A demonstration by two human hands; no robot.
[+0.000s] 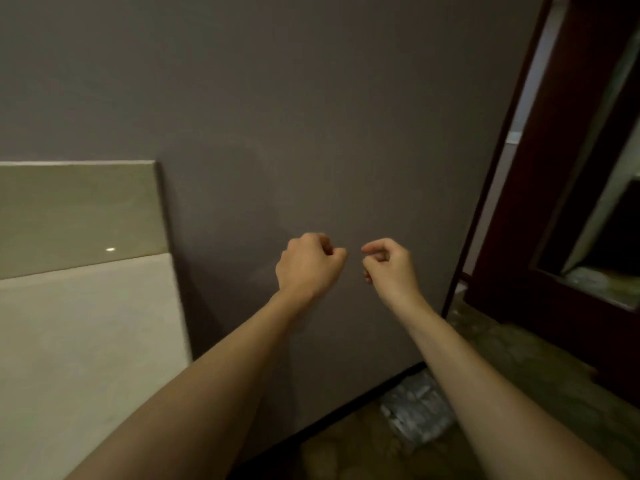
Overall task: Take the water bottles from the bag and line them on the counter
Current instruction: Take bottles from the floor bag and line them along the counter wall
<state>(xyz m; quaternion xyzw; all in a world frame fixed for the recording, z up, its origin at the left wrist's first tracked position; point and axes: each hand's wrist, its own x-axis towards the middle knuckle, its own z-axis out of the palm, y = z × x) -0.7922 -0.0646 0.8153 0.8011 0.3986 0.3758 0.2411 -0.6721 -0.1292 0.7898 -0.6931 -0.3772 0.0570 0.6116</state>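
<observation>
Head view: both forearms reach forward in front of a plain grey wall (277, 116). Left hand (306, 266), near centre, has its grip clenched, fingers curled into a fist around nothing. Right hand (389, 266), just beside it at 3 o'clock and apart, also has curled fingers grasping nothing. At 5 o'clock, on the mottled floor (519, 358) by the wall's base, lies a crinkled clear plastic pack (412, 407), blurred; whether it holds bottles is unclear. A pale tiled panel (79, 271) stands at 9 o'clock.

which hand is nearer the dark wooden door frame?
Right. The right hand is raised in front of the grey wall, on the side toward the dark wooden door frame; the left hand is beside it, farther away.
</observation>
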